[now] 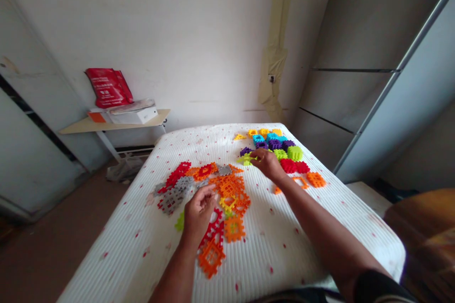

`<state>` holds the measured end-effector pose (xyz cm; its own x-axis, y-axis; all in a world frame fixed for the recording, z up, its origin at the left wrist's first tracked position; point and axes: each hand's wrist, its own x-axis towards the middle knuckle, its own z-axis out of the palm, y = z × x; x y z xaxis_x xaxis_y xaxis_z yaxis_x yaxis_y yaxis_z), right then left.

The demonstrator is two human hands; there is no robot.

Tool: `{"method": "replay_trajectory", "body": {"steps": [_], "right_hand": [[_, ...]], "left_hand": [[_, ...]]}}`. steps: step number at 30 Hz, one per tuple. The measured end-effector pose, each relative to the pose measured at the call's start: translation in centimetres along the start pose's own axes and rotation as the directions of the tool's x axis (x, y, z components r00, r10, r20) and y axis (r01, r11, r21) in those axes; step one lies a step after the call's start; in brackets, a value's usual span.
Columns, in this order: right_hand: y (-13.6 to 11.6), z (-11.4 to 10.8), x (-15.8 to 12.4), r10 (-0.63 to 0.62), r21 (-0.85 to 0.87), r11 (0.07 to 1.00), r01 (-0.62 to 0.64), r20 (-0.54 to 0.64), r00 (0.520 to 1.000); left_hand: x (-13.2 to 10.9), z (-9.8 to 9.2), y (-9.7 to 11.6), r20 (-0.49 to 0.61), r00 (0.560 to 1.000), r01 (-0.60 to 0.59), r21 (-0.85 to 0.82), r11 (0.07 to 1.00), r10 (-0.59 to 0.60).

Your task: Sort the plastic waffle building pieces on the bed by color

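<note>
Right hand (268,164) reaches over the sorted pieces, thumb and forefinger slightly parted at a lime piece (246,159); whether they grip it or only touch it, I cannot tell. Left hand (199,208), its fingers curled in, is above the loose pile near the middle of the table (284,255); I cannot tell whether anything is between its fingertips.

That pile spreads around the left hand. Grey pieces (172,200) lie to its left, with red pieces (180,173) beyond them. Orange pieces (227,185) cover the far and right parts, a yellow piece (228,202) lies on their near side, and an orange square (211,258) sits nearest the person.

Sorted by colour, the other pieces stand in rows toward the far right: a yellow row (263,132) at the back, then blue (272,137), purple (275,144), lime (295,153), red (288,166), and finally an orange stack (316,179) with an orange frame (300,182) just beside it. A white cover with red specks drapes the table.

Against the wall, a side table (76,126) bears a red bag (108,87) and a white box (137,115).
</note>
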<state>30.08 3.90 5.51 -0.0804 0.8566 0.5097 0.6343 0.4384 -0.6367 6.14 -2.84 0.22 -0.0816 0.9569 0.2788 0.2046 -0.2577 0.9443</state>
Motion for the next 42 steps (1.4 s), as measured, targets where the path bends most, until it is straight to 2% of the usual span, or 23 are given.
{"method": "replay_trajectory", "body": {"steps": [5, 13, 18, 22, 24, 28, 30, 32, 34, 37, 42], "right_hand": [[1.3, -1.8, 2.2, 0.067, 0.038, 0.997, -0.065, -0.054, 0.996], [1.5, -1.4, 2.3, 0.133, 0.172, 0.978, -0.116, -0.094, 0.987], [0.1, 0.8, 1.1, 0.126, 0.291, 0.952, -0.101, -0.07, 0.99], [-1.8, 3.6, -1.7, 0.089, 0.557, 0.822, -0.12, 0.082, 0.993], [-2.5, 4.6, -3.1, 0.057, 0.607, 0.784, -0.126, 0.131, 0.99], [-2.9, 5.2, -4.5, -0.057, 0.479, 0.878, -0.012, 0.128, 0.99], [-2.8, 5.1, -4.7, -0.159, 0.338, 0.936, 0.104, 0.14, 0.977], [-2.8, 4.8, -4.7, -0.267, 0.17, 0.956, 0.239, 0.164, 0.95], [-3.3, 4.6, -4.7, -0.344, -0.008, 0.936, 0.353, 0.199, 0.918], [-4.5, 4.3, -4.6, -0.387, -0.214, 0.866, 0.451, 0.285, 0.877], [-6.0, 4.5, -4.6, -0.369, -0.323, 0.81, 0.49, 0.367, 0.854]], "left_hand": [[0.0, 0.0, 0.2, -0.019, 1.0, -0.023, 0.015, 1.0, 0.024], [0.0, -0.1, -0.3, -0.02, 0.999, -0.036, 0.051, 0.998, 0.037], [0.1, 0.1, -0.2, -0.027, 1.0, -0.005, 0.055, 0.998, 0.007], [0.0, 0.2, 0.3, 0.031, 0.997, 0.072, 0.017, 0.997, -0.073], [-0.1, 0.1, 0.5, 0.061, 0.993, 0.103, -0.003, 0.995, -0.103], [-0.3, -0.1, 0.9, 0.074, 0.987, 0.144, -0.037, 0.989, -0.141], [-0.3, -0.1, 1.0, 0.089, 0.986, 0.144, -0.042, 0.989, -0.14], [-0.3, -0.1, 1.0, 0.103, 0.986, 0.133, -0.037, 0.99, -0.128], [-0.3, 0.0, 0.9, 0.106, 0.986, 0.131, -0.029, 0.991, -0.127], [-0.3, 0.1, 0.8, 0.11, 0.984, 0.141, -0.015, 0.99, -0.138], [-0.3, 0.1, 0.9, 0.115, 0.986, 0.119, 0.049, 0.992, -0.124]]}}
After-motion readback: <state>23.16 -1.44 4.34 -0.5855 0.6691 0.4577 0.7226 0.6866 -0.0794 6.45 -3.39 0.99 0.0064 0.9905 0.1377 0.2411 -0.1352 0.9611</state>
